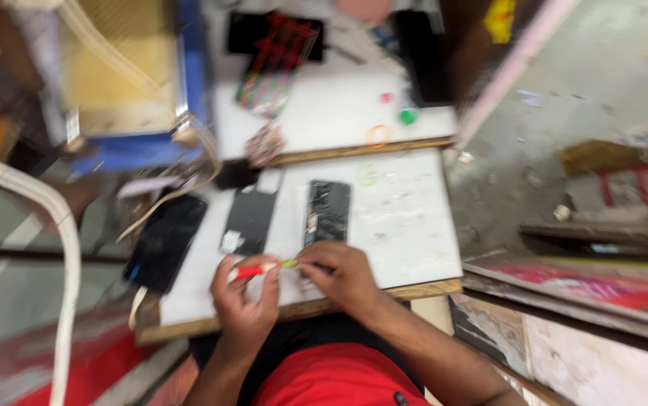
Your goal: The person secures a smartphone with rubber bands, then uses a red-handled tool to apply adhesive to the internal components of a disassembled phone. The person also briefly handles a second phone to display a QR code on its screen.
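The picture is blurred by motion. My left hand (243,301) grips the red handle of a small tool (260,268) over the near edge of a white work board (407,225). My right hand (339,274) pinches the same tool's yellow-green tip end. Just beyond my fingers lies an opened phone body (328,212) with dark insides showing. To its left rests a flat black phone back panel (249,220).
A black phone (166,240) lies off the board's left edge. A second white surface (339,113) behind holds dark devices, a colourful strip and small round bits. A blue-and-yellow box (128,83) stands far left. White cable loops at left; bare floor with clutter at right.
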A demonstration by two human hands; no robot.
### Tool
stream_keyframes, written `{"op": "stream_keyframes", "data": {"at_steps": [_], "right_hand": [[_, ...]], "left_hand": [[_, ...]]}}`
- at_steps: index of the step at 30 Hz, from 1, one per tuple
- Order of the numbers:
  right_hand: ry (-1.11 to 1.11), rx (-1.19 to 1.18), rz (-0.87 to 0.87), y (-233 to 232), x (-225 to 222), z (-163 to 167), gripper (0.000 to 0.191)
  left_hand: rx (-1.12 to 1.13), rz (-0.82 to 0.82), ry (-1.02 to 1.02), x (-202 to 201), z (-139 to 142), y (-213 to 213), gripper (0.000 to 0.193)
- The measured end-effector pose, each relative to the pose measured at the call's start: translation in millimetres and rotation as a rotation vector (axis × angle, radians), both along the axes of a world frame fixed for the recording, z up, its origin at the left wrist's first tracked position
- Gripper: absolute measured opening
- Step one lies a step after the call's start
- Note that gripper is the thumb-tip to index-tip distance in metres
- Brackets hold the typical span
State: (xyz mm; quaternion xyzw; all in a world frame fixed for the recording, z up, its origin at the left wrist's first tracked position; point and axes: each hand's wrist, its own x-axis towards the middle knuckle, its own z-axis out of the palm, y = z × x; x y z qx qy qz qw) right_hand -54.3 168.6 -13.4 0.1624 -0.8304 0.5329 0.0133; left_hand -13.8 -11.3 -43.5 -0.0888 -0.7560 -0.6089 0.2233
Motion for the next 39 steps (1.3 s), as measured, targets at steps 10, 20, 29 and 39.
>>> {"op": "stream_keyframes", "data": {"at_steps": [10,20,29,39], "right_hand": [[-0.037,0.034,0.0,-6.1,0.0,9.1,0.012],[-0.071,0.075,-0.022,-11.2,5.4,7.0,0.011],[-0.133,0.078,-0.038,-9.3,5.4,9.2,0.01],[-0.191,0.024,-0.068,-8.5,9.3,1.3,0.022]], "left_hand": [[-0.038,0.015,0.064,-2.6,2.6,-6.6,0.071],[-0.171,0.059,0.151,-4.8,8.9,-10.5,0.071],[-0.149,0.076,0.048,-1.1,9.7,-4.1,0.069],[0.043,0.127,-0.084,4.5,-10.0,-1.5,0.074]]}}
